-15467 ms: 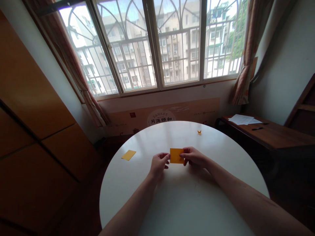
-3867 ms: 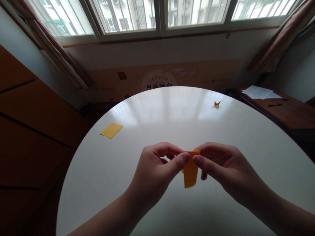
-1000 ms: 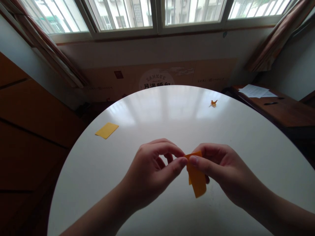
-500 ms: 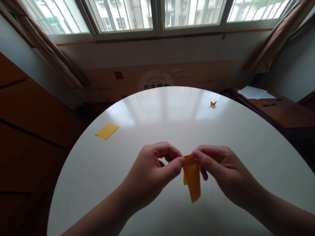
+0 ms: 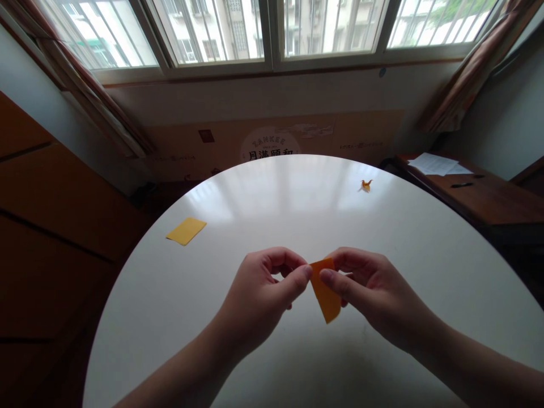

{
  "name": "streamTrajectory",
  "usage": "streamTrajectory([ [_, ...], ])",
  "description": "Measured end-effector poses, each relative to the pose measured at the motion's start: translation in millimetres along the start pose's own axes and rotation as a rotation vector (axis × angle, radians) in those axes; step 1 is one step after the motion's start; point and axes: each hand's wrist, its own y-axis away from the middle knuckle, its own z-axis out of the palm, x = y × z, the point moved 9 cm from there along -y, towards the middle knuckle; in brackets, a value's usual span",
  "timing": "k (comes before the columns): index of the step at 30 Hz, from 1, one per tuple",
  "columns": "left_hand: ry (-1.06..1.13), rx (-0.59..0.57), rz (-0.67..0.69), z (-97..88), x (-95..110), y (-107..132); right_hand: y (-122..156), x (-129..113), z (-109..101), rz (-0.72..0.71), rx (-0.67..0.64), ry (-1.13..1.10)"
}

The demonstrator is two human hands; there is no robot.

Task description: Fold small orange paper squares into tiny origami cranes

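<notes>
The folded orange paper (image 5: 328,300) sits between the two hands, its long axis running from a short top edge near the thumbs down toward the wearer, with a slight lean to the right. Most of its length hangs below the pinch points, and the right hand (image 5: 376,283) is nearer to its body. That hand's fingers are closed on it, the thumb flat across the near face and the others behind the right side. The left hand (image 5: 263,294) holds only the upper left corner, its fingers drawn to a narrow pinch of thumb and forefinger. The paper appears to be held above the surface (image 5: 178,340); whether any part touches is hard to tell.

The paper is matte and thin, with a straight left edge, a pointed lower tip and a rounded lower right side where it seems to curl. The surface is round, white and glossy, mirroring the window (image 5: 221,34) in pale streaks along its far side. On it, well apart from the hands, a flat yellow paper (image 5: 186,231) lies to the left, and a small origami bird (image 5: 366,186) with two upturned points stands at the far right.
</notes>
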Motion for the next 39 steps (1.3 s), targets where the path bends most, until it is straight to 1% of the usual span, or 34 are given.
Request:
streamTrajectory([
  [5, -0.025, 0.003, 0.015, 0.5, 2.5, -0.4, -0.5, 0.5, -1.6, 0.003, 0.019, 0.011],
  [9, -0.040, -0.007, 0.009, 0.6, 0.4, -0.2, -1.4, 0.2, -2.2, 0.008, 0.020, 0.034],
  [12, -0.102, -0.018, 0.033, 1.7, 0.7, 0.1, -0.8, -2.2, -2.7, 0.002, 0.028, 0.075],
  [17, -0.238, -0.014, 0.097, 4.3, 6.8, -0.6, -1.1, -3.0, 3.9, -0.004, -0.032, 0.171],
  [21, -0.273, -0.010, 0.113, 5.2, 8.3, -1.1, -3.0, -2.5, 6.8, -0.019, -0.064, 0.222],
  [26, -0.180, 0.017, 0.072, -1.7, 4.7, -1.8, -4.1, -4.0, 4.9, -0.007, -0.083, 0.269],
  [33, -0.028, 0.167, 0.074, -27.5, 10.5, -5.1, -6.4, -7.6, 2.2, 0.015, -0.113, 0.321],
  [36, 0.038, 0.214, 0.021, -32.0, 7.1, -6.8, -8.5, -9.8, -3.6, 0.001, -0.082, 0.351],
  [39, 0.147, 0.219, -0.077, -30.0, -3.9, -8.4, -9.8, -11.9, -9.3, -0.017, -0.057, 0.357],
])
